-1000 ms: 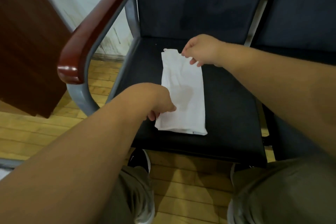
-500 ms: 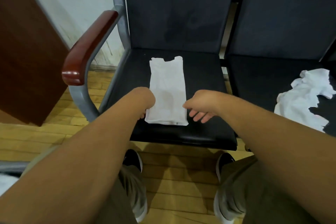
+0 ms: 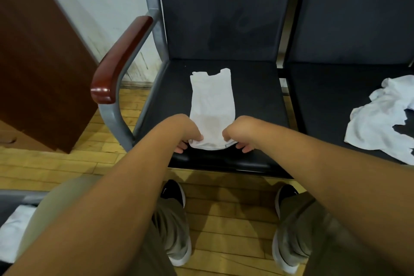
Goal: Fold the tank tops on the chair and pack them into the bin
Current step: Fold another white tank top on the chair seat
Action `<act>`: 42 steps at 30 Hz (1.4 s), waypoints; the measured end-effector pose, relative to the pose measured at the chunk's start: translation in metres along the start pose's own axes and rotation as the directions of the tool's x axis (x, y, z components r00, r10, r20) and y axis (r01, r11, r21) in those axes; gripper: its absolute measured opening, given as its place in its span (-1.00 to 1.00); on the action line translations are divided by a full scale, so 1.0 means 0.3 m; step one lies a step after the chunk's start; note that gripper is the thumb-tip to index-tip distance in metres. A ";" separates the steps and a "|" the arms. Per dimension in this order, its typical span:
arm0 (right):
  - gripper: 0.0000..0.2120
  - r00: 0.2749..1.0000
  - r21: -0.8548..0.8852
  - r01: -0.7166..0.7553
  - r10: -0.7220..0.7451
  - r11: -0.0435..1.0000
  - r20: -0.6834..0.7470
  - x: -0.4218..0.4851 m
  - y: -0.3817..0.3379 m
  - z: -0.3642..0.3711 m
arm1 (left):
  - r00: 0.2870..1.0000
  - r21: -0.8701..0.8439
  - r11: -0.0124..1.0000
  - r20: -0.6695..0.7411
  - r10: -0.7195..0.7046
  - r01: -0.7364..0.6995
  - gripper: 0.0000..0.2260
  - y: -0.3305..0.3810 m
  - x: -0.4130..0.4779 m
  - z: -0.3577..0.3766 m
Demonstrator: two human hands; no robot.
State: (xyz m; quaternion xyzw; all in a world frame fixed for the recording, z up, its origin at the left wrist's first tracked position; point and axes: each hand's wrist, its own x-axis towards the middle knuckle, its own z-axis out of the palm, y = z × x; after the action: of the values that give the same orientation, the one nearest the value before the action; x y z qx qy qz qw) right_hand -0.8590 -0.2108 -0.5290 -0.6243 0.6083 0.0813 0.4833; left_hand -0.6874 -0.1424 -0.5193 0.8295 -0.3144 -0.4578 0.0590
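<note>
White folded tank top (image 3: pixel 211 105) lies on the chair (image 3: pixel 257 96), its near corners seemingly pinched by left hand (image 3: pixel 190 132) and right hand (image 3: pixel 235 132).

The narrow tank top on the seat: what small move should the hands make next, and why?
Probably lift the near hem and fold it away onto the strap end. The tank top lies as a narrow strip on the seat, and the left hand and right hand each pinch a near corner.

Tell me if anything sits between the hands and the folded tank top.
Nothing visible does: the left hand and right hand grip the near corners of the folded tank top on the chair seat.
</note>
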 end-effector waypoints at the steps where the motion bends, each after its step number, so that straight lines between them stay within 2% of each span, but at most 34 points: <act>1: -0.75 1.000 0.053 -0.015 0.014 0.998 0.017 -0.006 0.005 -0.012 | 1.000 -0.010 1.000 0.009 0.014 -0.014 -0.66 0.005 -0.017 -0.007; 3: -0.81 0.996 0.122 -0.049 0.040 0.991 0.076 -0.035 0.011 -0.042 | 0.999 -0.037 0.999 0.042 0.031 -0.029 -0.73 0.016 -0.053 -0.017; 6: -0.83 0.988 0.106 -0.050 0.034 0.993 0.148 -0.101 0.008 -0.108 | 0.993 -0.081 0.995 0.102 0.066 -0.058 -0.80 0.026 -0.108 -0.038; 9: -0.84 0.978 0.104 0.005 -0.027 0.995 0.207 -0.170 -0.005 -0.175 | 0.975 -0.070 0.992 0.186 0.118 -0.107 -0.77 0.024 -0.170 -0.072; 13: -0.73 0.969 0.148 0.103 -0.133 0.984 0.210 -0.198 -0.022 -0.245 | 0.954 -0.121 0.982 0.247 0.171 -0.145 -0.79 0.022 -0.213 -0.121; 18: -0.73 0.947 0.411 0.112 -0.222 0.905 0.232 -0.132 -0.055 -0.290 | 0.932 -0.420 0.890 0.220 0.287 -0.175 -0.39 0.025 -0.181 -0.184; 19: -0.72 0.939 0.469 0.103 -0.241 0.877 0.246 -0.113 -0.063 -0.299 | 0.926 -0.451 0.872 0.213 0.312 -0.190 -0.37 0.028 -0.168 -0.192; 21: -0.71 0.930 0.530 0.107 -0.273 0.841 0.246 -0.069 -0.080 -0.313 | 0.921 -0.460 0.857 0.180 0.345 -0.232 -0.45 0.038 -0.135 -0.206; 23: -0.70 0.941 0.474 0.155 -0.276 0.867 0.198 -0.020 -0.098 -0.314 | 0.944 -0.425 0.868 0.081 0.320 -0.258 -0.64 0.055 -0.088 -0.209; 26: -0.75 0.955 0.217 0.267 -0.288 0.939 0.069 0.047 -0.122 -0.301 | 0.961 -0.325 0.905 -0.129 0.244 -0.273 -0.82 0.088 -0.007 -0.197; 30: -0.75 0.937 -0.033 0.333 -0.335 0.942 -0.103 0.126 -0.169 -0.284 | 0.963 -0.258 0.942 -0.216 0.160 -0.214 -0.74 0.126 0.118 -0.185; 33: -0.74 0.915 -0.214 0.343 -0.377 0.915 -0.144 0.173 -0.201 -0.264 | 0.964 -0.198 0.968 -0.245 0.104 -0.155 -0.62 0.145 0.205 -0.172; 37: -0.73 0.921 -0.302 0.313 -0.365 0.900 -0.134 0.241 -0.217 -0.240 | 0.954 -0.091 0.988 -0.287 0.091 -0.122 -0.69 0.161 0.298 -0.154; 42: -0.73 0.936 -0.383 0.257 -0.327 0.887 -0.130 0.314 -0.228 -0.227 | 0.920 0.075 0.990 -0.367 0.141 -0.122 -0.76 0.166 0.355 -0.115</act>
State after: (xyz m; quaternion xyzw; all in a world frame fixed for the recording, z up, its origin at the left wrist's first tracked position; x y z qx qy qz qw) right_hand -0.8117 -0.3369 -0.5240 -0.7918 0.5252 0.0572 0.3066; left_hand -0.6423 -0.2498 -0.5570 0.8793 -0.3641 -0.2797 0.1268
